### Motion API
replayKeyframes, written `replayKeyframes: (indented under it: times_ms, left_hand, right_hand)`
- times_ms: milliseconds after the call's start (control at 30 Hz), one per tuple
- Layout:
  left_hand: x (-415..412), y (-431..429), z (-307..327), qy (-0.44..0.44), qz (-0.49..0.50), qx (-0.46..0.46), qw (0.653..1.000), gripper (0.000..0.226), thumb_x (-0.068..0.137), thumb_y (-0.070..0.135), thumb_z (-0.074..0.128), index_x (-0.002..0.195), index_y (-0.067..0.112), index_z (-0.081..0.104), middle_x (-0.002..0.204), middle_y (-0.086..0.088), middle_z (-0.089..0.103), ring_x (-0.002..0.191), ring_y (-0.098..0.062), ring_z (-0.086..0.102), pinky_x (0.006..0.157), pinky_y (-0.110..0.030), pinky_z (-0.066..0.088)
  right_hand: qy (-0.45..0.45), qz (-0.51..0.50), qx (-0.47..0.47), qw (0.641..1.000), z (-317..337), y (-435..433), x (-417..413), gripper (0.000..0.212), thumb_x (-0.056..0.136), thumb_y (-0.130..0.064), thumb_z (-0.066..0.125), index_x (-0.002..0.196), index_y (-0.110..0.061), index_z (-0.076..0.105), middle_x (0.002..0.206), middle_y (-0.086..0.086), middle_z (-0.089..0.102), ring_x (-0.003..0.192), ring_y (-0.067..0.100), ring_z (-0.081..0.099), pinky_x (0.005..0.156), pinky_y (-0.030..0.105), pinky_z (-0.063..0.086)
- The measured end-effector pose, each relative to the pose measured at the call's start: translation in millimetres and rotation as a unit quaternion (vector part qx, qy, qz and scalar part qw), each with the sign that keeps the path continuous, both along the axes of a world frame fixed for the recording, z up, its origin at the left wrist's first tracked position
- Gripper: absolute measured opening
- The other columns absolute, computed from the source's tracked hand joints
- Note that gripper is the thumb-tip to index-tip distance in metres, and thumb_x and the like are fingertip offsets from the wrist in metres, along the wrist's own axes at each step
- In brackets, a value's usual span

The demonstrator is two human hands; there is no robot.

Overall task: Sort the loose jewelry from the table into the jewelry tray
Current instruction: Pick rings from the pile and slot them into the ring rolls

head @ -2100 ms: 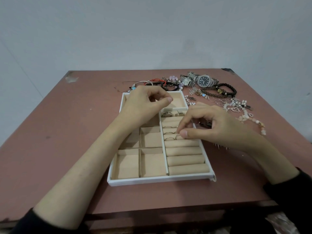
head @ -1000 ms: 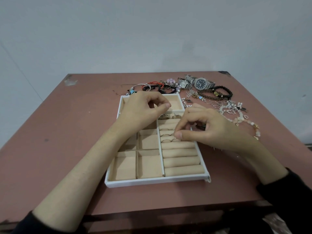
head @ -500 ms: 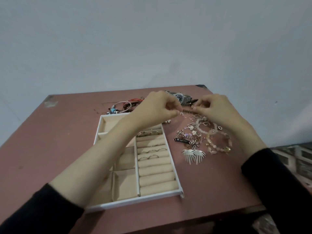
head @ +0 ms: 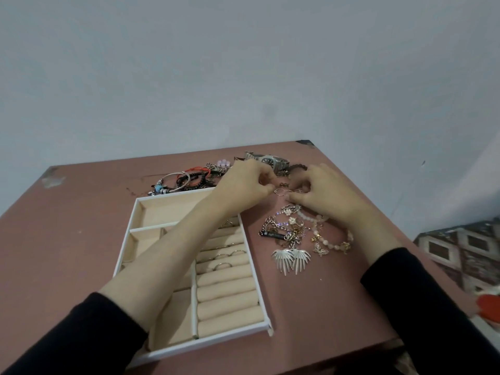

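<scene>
Beyond the tray (head: 254, 272), both hands (head: 243, 185) (head: 322, 193) pinching small hoops (head: 281, 192), strung left-right.

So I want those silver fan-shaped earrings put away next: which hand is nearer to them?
Right. The right hand is beyond the silver fan-shaped earrings, just over the pile of chains. The left hand is farther off, up and to their left, above the tray's far corner.

Both my arms reach forward, sleeves pushed up; my left hand (head: 244, 186) and right hand (head: 323, 192) nearly meet, fingers (head: 293, 196) curled into pinches.
</scene>
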State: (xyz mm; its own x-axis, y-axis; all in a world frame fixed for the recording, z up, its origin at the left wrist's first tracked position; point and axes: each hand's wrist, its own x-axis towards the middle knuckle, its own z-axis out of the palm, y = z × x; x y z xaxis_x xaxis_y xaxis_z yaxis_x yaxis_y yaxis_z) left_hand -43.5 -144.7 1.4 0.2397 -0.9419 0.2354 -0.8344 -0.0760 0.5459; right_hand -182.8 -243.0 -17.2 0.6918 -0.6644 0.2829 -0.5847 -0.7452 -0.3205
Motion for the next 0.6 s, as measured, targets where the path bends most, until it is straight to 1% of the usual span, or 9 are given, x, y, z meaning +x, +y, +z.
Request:
replayKeyframes:
  times_ms: [67, 100, 233, 300, 400, 467, 500, 533, 600]
  left_hand:
    - [0.7, -0.7, 0.2, 0.001, 0.005, 0.002, 1.0, 0.013, 0.082, 0.016, 0.062, 0.089, 0.019, 0.072, 0.083, 0.002, 0.068, 0.079, -0.01, 0.06, 0.072, -0.02, 0.043]
    - [0.8, -0.9, 0.3, 0.001, 0.007, 0.003, 1.0, 0.013, 0.082, 0.015, 0.062, 0.09, 0.019, 0.072, 0.083, 0.001, 0.068, 0.079, -0.01, 0.06, 0.072, -0.02, 0.043]
    - [0.8, -0.6, 0.7, 0.001, 0.009, -0.001, 1.0, 0.015, 0.081, 0.015, 0.062, 0.092, 0.019, 0.071, 0.084, -0.001, 0.069, 0.078, -0.014, 0.061, 0.07, -0.024, 0.048]
    - [1.4, -0.8, 1.1, 0.0, 0.011, -0.002, 1.0, 0.016, 0.081, 0.015, 0.062, 0.094, 0.019, 0.071, 0.085, -0.001, 0.07, 0.078, -0.016, 0.063, 0.07, -0.026, 0.049]
    - [2.1, -3.4, 1.2, -0.001, 0.009, 0.002, 1.0, 0.015, 0.082, 0.016, 0.064, 0.095, 0.018, 0.072, 0.087, -0.002, 0.071, 0.08, -0.016, 0.063, 0.071, -0.025, 0.049]
    - [1.9, -6.6, 0.7, -0.008, 0.0, 0.012, 1.0, 0.014, 0.082, 0.018, 0.065, 0.095, 0.018, 0.072, 0.088, -0.001, 0.07, 0.08, -0.015, 0.062, 0.07, -0.023, 0.047]
    - [1.3, -8.5, 0.4, -0.016, -0.008, 0.02, 1.0, 0.014, 0.082, 0.02, 0.066, 0.095, 0.018, 0.071, 0.087, 0.0, 0.069, 0.078, -0.013, 0.06, 0.069, -0.022, 0.044]
    - [0.6, -10.7, 0.3, -0.025, -0.019, 0.028, 0.999, 0.014, 0.082, 0.023, 0.068, 0.095, 0.018, 0.071, 0.085, 0.001, 0.067, 0.077, -0.012, 0.058, 0.068, -0.022, 0.042]
    - [-1.9, -16.7, 0.0, -0.036, -0.04, 0.041, 0.998, 0.017, 0.081, 0.026, 0.069, 0.096, 0.019, 0.071, 0.083, 0.004, 0.065, 0.076, -0.011, 0.057, 0.07, -0.024, 0.044]
  right_hand:
    - [-0.008, -0.004, 0.022, 1.0, -0.4, 0.5, 1.6, 0.015, 0.076, -0.035, 0.073, 0.084, -0.023, 0.071, 0.066, -0.016, 0.043, 0.074, 0.007, 0.041, 0.067, 0.028, 0.035]
    - [-0.017, -0.006, 0.04, 0.999, -0.1, 1.4, 2.3, 0.013, 0.076, -0.032, 0.074, 0.083, -0.022, 0.071, 0.066, -0.015, 0.044, 0.069, 0.004, 0.041, 0.062, 0.027, 0.035]
    - [-0.077, -0.019, 0.112, 0.991, -0.8, 4.2, 3.9, 0.006, 0.076, -0.017, 0.075, 0.079, -0.016, 0.071, 0.06, -0.01, 0.05, 0.054, 0.002, 0.046, 0.048, 0.013, 0.035]
    - [-0.121, -0.024, 0.137, 0.983, -0.6, 3.9, 4.4, 0.002, 0.077, -0.016, 0.073, 0.077, -0.016, 0.071, 0.056, -0.009, 0.053, 0.046, -0.001, 0.048, 0.045, 0.009, 0.033]
    - [-0.224, -0.043, 0.18, 0.957, 1.9, 1.0, 2.6, 0.003, 0.078, -0.018, 0.073, 0.079, -0.017, 0.069, 0.062, -0.005, 0.058, 0.052, -0.002, 0.049, 0.05, 0.01, 0.035]
    - [-0.275, -0.057, 0.199, 0.939, 2.4, -1.3, 1.4, 0.004, 0.079, -0.019, 0.072, 0.079, -0.017, 0.068, 0.063, -0.007, 0.055, 0.055, 0.0, 0.048, 0.051, 0.007, 0.035]
    - [-0.291, -0.065, 0.203, 0.932, 1.9, -2.2, 1.3, 0.005, 0.078, -0.019, 0.072, 0.078, -0.018, 0.068, 0.065, -0.006, 0.055, 0.059, 0.003, 0.049, 0.054, 0.009, 0.037]
    - [-0.306, -0.072, 0.209, 0.926, 1.2, -3.5, 1.3, 0.005, 0.078, -0.02, 0.072, 0.076, -0.019, 0.068, 0.068, -0.002, 0.057, 0.064, 0.007, 0.051, 0.059, 0.013, 0.04]
    - [-0.33, -0.081, 0.221, 0.914, 0.4, -5.5, 1.0, 0.007, 0.077, -0.019, 0.073, 0.074, -0.021, 0.067, 0.076, 0.004, 0.064, 0.074, 0.014, 0.059, 0.066, 0.023, 0.045]
